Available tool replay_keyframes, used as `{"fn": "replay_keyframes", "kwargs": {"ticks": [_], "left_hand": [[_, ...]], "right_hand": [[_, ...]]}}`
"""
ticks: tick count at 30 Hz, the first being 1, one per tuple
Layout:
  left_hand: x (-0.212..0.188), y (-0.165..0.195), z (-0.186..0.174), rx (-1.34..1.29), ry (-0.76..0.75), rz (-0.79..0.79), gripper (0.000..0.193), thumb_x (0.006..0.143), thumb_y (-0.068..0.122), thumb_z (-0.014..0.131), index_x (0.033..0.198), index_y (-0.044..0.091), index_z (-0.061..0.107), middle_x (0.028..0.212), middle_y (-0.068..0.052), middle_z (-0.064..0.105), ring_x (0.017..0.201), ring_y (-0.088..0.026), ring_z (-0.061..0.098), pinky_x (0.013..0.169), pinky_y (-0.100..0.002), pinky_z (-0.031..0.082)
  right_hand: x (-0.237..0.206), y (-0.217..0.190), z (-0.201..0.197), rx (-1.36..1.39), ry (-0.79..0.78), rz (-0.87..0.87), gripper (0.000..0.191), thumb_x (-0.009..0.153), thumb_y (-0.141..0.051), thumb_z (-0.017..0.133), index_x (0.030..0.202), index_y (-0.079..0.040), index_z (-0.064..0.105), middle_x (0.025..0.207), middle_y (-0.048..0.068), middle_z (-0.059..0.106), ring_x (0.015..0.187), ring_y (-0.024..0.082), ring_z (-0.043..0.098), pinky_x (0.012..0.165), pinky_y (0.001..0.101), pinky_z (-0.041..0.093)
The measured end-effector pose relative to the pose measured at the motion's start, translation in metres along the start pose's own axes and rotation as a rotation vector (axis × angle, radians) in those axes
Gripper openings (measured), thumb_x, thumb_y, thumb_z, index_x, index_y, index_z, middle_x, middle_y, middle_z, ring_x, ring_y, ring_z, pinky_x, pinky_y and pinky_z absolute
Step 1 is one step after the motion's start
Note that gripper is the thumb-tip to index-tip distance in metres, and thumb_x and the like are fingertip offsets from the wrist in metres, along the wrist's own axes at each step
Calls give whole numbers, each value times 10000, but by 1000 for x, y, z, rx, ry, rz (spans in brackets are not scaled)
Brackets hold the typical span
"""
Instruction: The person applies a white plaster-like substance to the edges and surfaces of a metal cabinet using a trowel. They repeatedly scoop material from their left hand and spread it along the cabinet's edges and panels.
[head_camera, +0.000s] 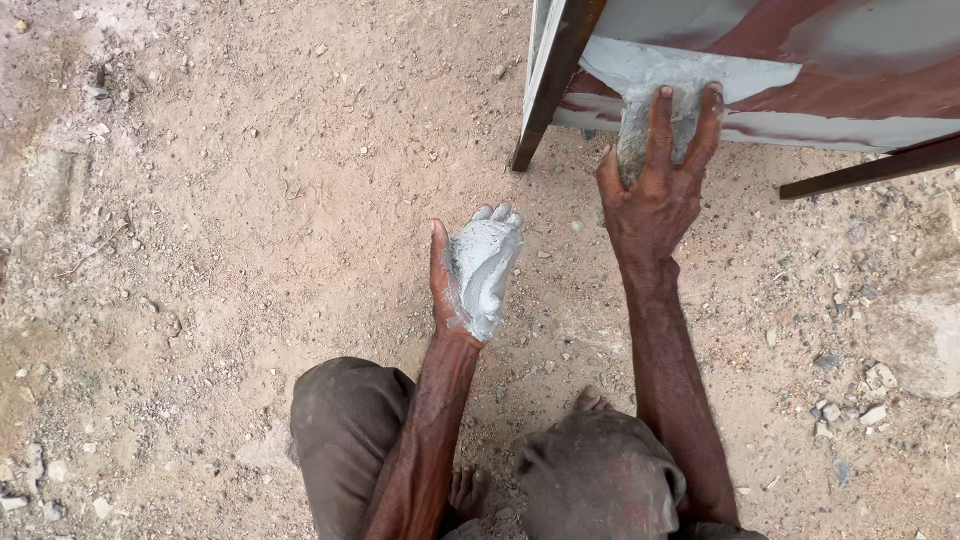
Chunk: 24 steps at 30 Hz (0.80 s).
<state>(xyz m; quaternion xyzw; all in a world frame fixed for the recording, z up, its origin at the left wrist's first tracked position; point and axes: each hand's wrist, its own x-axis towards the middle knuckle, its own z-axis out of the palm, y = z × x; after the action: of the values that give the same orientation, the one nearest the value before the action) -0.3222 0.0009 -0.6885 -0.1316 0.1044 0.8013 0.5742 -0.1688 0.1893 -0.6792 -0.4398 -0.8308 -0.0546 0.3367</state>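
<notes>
A grey, wet lump of filler paste sits pressed against the lower edge of a reddish-brown metal panel with grey smeared patches. The right hand covers the lump, fingers spread flat over it and pushing it onto the panel rather than gripping. Nearby to the left, the left hand hovers palm-up and loosely cupped, coated in the same grey paste and grasping nothing solid. Below are bent knees in dusty brown trousers, on sandy, pebbly ground.
</notes>
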Motion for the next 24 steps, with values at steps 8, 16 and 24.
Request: {"fn": "replay_keyframes", "kwargs": {"ticks": [8,16,24], "left_hand": [[12,-12,-3,230,-66,-17,853,1021,495,578,1566,-70,244,1553,-272,388,1439,-359,446,1215,-413,427],[38,-71,-12,859,-93,-204,1035,885,707,570,1544,-56,335,1577,-260,464,1436,-348,480,1174,-445,421],[58,-74,24,339,-174,-466,1051,929,787,536,1498,-93,453,1501,-303,543,1375,-399,540,1059,-402,477]], "right_hand": [[-44,-1,-51,509,-527,650,808,857,-200,787,1574,-167,415,1626,204,314,1245,348,525,729,323,645],[-131,-2,-143,1283,-816,915,817,838,-285,698,1594,-185,404,1567,125,482,1133,122,683,824,351,635],[-174,42,-155,1348,-965,962,825,831,-330,740,1591,-153,474,1266,201,588,803,202,634,647,324,592]]}}
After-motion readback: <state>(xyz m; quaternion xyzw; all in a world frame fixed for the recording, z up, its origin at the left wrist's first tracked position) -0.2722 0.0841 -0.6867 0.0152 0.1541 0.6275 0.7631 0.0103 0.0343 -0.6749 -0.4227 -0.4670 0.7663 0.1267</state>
